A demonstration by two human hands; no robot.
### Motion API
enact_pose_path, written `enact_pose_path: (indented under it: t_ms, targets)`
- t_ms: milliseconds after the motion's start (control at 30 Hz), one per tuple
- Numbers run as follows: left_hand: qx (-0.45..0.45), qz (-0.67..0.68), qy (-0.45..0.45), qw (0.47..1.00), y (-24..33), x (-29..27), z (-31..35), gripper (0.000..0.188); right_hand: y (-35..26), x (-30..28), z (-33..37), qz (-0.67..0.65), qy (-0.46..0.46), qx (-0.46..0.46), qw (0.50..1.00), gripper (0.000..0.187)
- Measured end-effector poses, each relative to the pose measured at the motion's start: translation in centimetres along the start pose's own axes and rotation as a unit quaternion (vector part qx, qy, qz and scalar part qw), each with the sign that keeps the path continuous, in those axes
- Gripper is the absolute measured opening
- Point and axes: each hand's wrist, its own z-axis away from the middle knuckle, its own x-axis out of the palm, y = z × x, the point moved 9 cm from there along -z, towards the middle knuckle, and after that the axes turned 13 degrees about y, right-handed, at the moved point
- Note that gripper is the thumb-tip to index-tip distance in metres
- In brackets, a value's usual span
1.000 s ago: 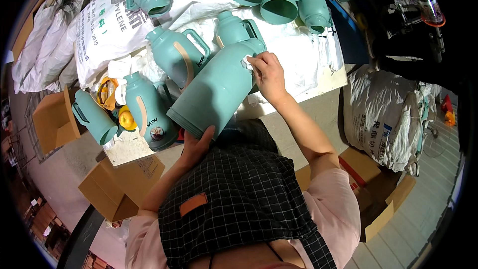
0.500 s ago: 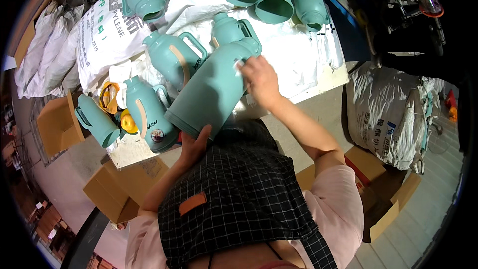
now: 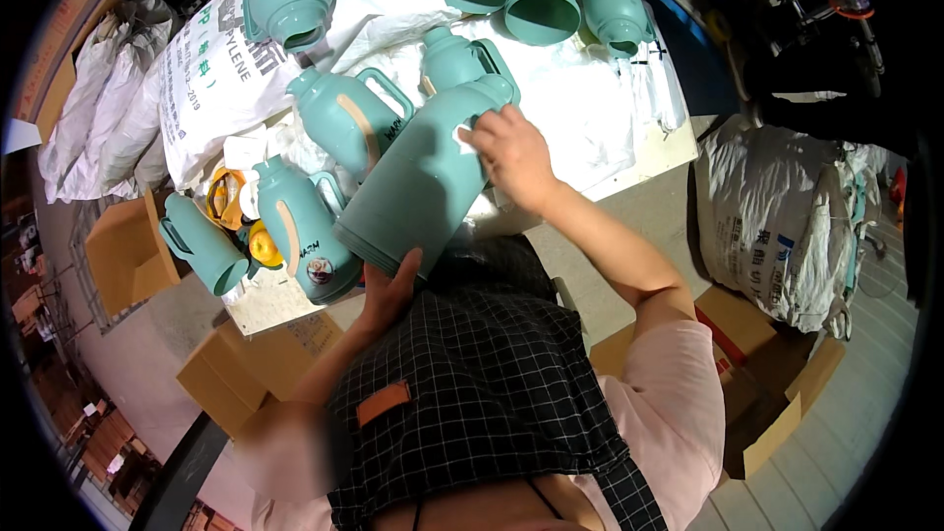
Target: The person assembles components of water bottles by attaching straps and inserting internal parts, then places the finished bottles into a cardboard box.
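Note:
I hold a large teal flask shell point(image 3: 418, 187) tilted over the table edge, its wide base toward me. My left hand point(image 3: 388, 290) cups that base from below. My right hand point(image 3: 511, 152) presses a small white cloth or sticker point(image 3: 464, 138) against the shell's upper side near its neck. Two more teal flasks with handles point(image 3: 344, 118) point(image 3: 454, 57) lie just behind the one I hold. Another teal flask point(image 3: 300, 231) lies to its left.
The table point(image 3: 639, 152) is covered in white sheeting, with several teal shells and cups point(image 3: 536, 0) at the back. A printed white sack point(image 3: 211, 79) lies at the left, a bulging sack point(image 3: 787, 226) at the right. Cardboard boxes point(image 3: 256, 374) stand on the floor by my legs.
My right hand has slid a little along the shell's upper side toward the neck. The shell stays tilted in my left hand, nearly unmoved.

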Motion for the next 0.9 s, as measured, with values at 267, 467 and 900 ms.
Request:
enact_pose_path:
  t_ms: [267,467,900]
  targets:
    - [-0.001,-0.005,0.001,1.000,-0.1,0.2,-0.1,0.036,2.0,0.3,0.4,0.022,0.013,0.021,0.999,0.031]
    - [0.015,-0.025,0.002,1.000,-0.2,0.3,0.3,0.037,1.3,-0.1,-0.1,0.019,0.000,0.005,1.000,0.030]
    - [0.030,-0.028,0.034,0.999,-0.3,0.2,0.3,0.035,0.0,-0.7,1.2,-0.025,-0.026,0.026,0.999,0.033]
